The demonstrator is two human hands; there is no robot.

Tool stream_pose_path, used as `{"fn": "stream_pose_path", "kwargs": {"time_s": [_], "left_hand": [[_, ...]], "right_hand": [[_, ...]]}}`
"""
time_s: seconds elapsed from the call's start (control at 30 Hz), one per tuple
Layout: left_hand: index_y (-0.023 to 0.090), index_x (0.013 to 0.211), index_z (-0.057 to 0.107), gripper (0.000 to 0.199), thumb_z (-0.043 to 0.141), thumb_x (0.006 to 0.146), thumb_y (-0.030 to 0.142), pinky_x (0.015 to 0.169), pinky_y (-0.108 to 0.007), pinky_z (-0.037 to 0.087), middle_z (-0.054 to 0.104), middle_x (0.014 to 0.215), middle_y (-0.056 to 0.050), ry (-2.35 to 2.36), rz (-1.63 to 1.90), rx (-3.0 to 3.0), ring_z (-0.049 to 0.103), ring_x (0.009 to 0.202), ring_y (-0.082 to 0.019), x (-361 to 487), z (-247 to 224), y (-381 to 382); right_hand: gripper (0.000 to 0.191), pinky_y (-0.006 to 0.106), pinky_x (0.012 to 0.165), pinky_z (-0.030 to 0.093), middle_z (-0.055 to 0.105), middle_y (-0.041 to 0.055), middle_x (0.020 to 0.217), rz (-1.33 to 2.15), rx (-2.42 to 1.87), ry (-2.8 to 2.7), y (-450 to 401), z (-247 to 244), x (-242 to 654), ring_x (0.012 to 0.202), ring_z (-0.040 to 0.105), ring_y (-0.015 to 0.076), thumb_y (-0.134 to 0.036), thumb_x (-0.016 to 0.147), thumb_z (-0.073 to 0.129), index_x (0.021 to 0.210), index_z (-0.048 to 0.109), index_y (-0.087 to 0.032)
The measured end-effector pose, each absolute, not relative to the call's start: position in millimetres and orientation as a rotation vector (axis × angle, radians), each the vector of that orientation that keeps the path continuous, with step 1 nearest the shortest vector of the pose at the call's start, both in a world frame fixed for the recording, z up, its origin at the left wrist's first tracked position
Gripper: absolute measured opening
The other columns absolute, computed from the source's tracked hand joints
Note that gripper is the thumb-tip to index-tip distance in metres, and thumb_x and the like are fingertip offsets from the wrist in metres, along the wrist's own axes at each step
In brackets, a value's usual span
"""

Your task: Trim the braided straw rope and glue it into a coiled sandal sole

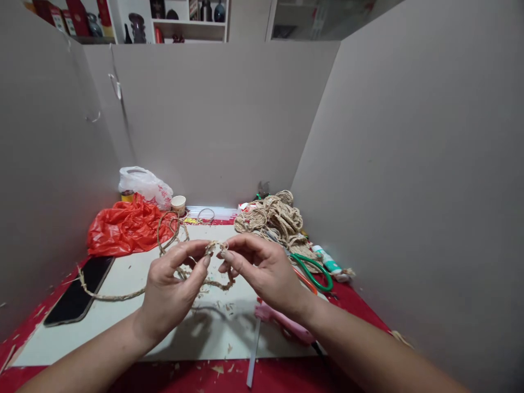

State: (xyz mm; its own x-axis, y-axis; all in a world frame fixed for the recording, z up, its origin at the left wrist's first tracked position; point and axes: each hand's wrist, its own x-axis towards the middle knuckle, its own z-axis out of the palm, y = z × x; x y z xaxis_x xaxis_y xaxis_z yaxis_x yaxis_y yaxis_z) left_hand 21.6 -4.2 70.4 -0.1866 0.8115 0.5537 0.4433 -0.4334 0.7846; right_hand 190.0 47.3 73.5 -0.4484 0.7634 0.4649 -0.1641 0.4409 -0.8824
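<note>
The left hand [174, 281] and the right hand [266, 273] each pinch the braided cord [118, 297] between thumb and index finger, the two sets of fingertips just beside each other; the held part is above the middle of the pale board [164, 341] on the red-covered desk [184, 379]; the cord loops behind and below the hands, and one end reaches left across the black phone [77, 289], which overlaps the board's left edge.

Toward the desk's far left corner lie a red plastic bag [126, 226] and a white plastic bag [145, 185], with a paper cup [178, 204] beside them; clear sticks [216, 213] lie along the far edge; a heap of cord [282, 215] fills the far right corner; green handles [317, 273] and a green-and-white tube [327, 260] sit near the right edge; a pink glue gun [286, 325] lies partly under the right forearm, near the board's near edge; scraps are scattered over the board.
</note>
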Motion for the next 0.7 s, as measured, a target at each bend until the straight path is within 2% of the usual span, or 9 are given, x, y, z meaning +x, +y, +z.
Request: {"fn": "stream_pose_path", "kwargs": {"time_s": [0.2,0.5,0.7], "left_hand": [[0.022,0.096,0.073,0.017,0.072,0.079,0.024,0.075,-0.029,0.055,0.075,0.090,-0.005,1.451,1.664,1.749,0.070,0.078,-0.019,22,66,12],[0.022,0.099,0.070,0.016,0.066,0.084,0.018,0.073,-0.024,0.055,0.074,0.089,-0.002,1.306,1.726,1.880,0.069,0.078,-0.014,20,51,22],[0.023,0.099,0.069,0.016,0.066,0.085,0.017,0.075,-0.022,0.055,0.073,0.091,0.000,1.258,1.715,1.818,0.070,0.080,-0.012,21,46,24]], "right_hand": [[0.026,0.020,0.049,0.055,0.066,-0.0019,0.071,1.321,-0.553,-1.504,53,68,185,0.063,0.069,0.0135,-0.036,0.081,0.073,0.091,0.056,-0.020],[0.017,0.022,0.052,0.053,0.065,-0.0008,0.069,1.141,-0.556,-1.571,58,57,179,0.057,0.060,0.0100,-0.033,0.084,0.069,0.081,0.064,-0.017],[0.012,0.022,0.054,0.052,0.067,-0.0009,0.070,1.099,-0.556,-1.568,62,54,176,0.060,0.063,0.0104,-0.027,0.081,0.073,0.076,0.068,-0.018]]}}
